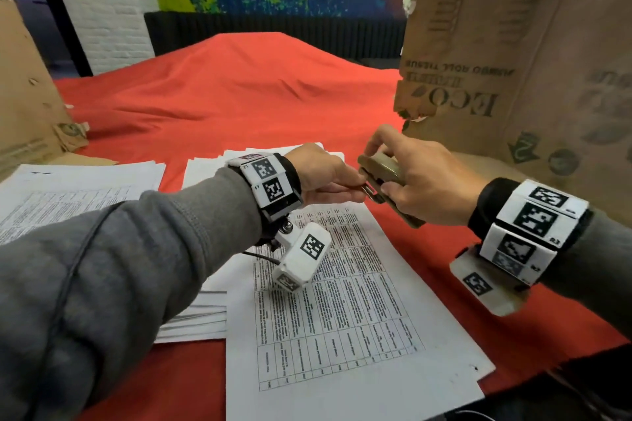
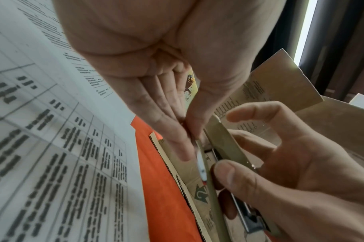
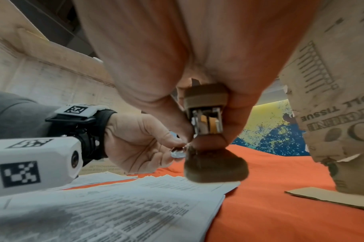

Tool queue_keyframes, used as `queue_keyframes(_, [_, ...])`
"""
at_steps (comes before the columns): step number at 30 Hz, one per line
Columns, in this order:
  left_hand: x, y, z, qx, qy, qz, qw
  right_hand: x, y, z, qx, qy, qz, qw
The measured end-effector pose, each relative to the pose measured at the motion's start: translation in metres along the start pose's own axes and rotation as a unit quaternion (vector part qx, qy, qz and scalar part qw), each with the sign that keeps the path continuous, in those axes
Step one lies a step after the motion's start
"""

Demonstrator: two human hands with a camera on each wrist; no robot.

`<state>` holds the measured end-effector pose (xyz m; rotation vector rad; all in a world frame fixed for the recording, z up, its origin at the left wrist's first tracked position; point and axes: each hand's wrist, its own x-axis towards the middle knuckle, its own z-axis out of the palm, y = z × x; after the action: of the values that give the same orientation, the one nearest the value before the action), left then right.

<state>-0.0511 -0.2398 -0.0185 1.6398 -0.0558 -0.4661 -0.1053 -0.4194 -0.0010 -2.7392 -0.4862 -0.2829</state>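
I have the stapler [image 1: 381, 166] up in the air in front of me, above the printed sheets [image 1: 342, 284] that lie on the red cloth [image 1: 239, 96] covering the counter. My right hand [image 1: 431, 181] is wrapped around the stapler, thumb on the near side and fingers over the top and far side, so that hand carries its whole weight.

My left hand [image 1: 321, 174] comes in from the stapler's left. Its thumb and fingertips pinch a small shiny metal piece [image 3: 178, 153] right at the stapler's open end. I cannot tell whether that piece is a strip of staples or part of the stapler's own sliding track.

What matters for the coming move is the stapler's long axis. It runs roughly from my left fingertips back toward my right wrist, sloping down at the wrist end, with the exposed metal channel facing the left hand. As I judge it, the left hand is the working one, already touching that end, and any push or pull should go straight along that axis while the right hand only steadies. The cardboard box [image 1: 513, 44] stands close behind the stapler on the right.
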Motion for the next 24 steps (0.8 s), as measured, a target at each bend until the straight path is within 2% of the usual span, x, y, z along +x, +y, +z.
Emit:
queue_keyframes(4, [0.006, -0.001, -0.003, -0.006, 0.038, 0.004, 0.999, -0.001, 0.012, -0.002, 0.01, -0.01, 0.025, 1.0])
queue_keyframes(7, [0.008, -0.002, -0.012, -0.008, 0.059, 0.014, 0.998, 0.006, 0.034, -0.002, -0.009, -0.039, 0.073, 0.997])
queue_keyframes(11, [-0.002, -0.005, -0.017, -0.021, 0.023, 0.031, 0.999, 0.013, 0.067, 0.006, -0.077, -0.115, 0.155, 0.978])
queue_keyframes(16, [-0.006, -0.009, -0.012, -0.038, -0.026, 0.049, 0.998, 0.022, 0.077, 0.013, -0.091, -0.115, 0.186, 0.972])
queue_keyframes(18, [-0.006, -0.009, -0.008, -0.043, -0.045, 0.051, 0.997, 0.022, 0.074, 0.007, -0.113, -0.103, 0.163, 0.975])
queue_keyframes(20, [-0.006, -0.009, -0.003, -0.047, -0.061, 0.052, 0.996, 0.019, 0.065, -0.001, -0.079, -0.035, 0.101, 0.991])
queue_keyframes(22, [-0.005, -0.007, 0.001, -0.054, -0.077, 0.057, 0.994, 0.015, 0.052, -0.006, 0.079, 0.018, 0.017, 0.997])
queue_keyframes(24, [-0.005, -0.006, 0.004, -0.054, -0.091, 0.061, 0.992, 0.01, 0.044, -0.006, 0.216, 0.009, -0.046, 0.975])
